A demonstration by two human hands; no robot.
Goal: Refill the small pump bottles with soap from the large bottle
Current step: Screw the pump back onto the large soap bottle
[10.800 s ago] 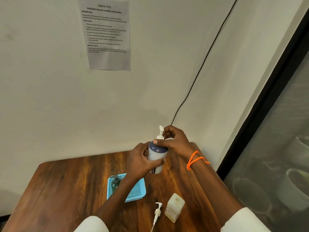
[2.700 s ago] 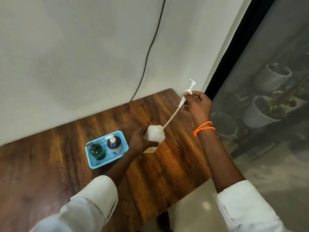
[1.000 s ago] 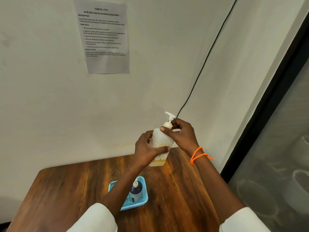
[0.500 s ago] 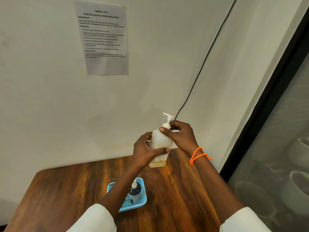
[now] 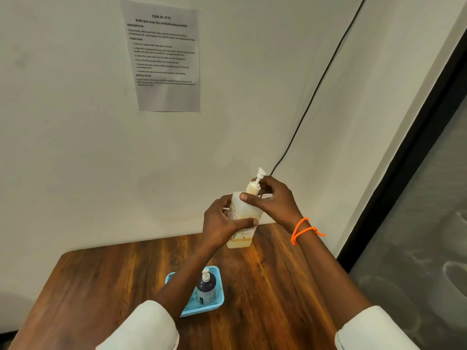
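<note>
I hold the large translucent soap bottle (image 5: pixel 243 218) upright above the far side of the wooden table (image 5: pixel 265 286). A little yellowish soap sits at its bottom. My left hand (image 5: pixel 222 223) grips its body. My right hand (image 5: pixel 273 200) wraps the shoulder and neck just under the white pump head (image 5: pixel 258 178), which sits in the bottle's mouth. Below, a blue basket (image 5: pixel 217 303) holds a dark small pump bottle (image 5: pixel 206 289) with a white pump. My left forearm hides the basket's left part.
A printed task sheet (image 5: pixel 165 56) hangs on the white wall, and a black cable (image 5: pixel 321 82) runs down to the table's back edge. A dark door frame and glass (image 5: pixel 417 198) stand at the right, close to the table's right edge.
Over the last second the pump head has turned in the large bottle's neck and my right hand has shifted its hold there. Earlier I was feeding the pump's tube into this bottle.
</note>
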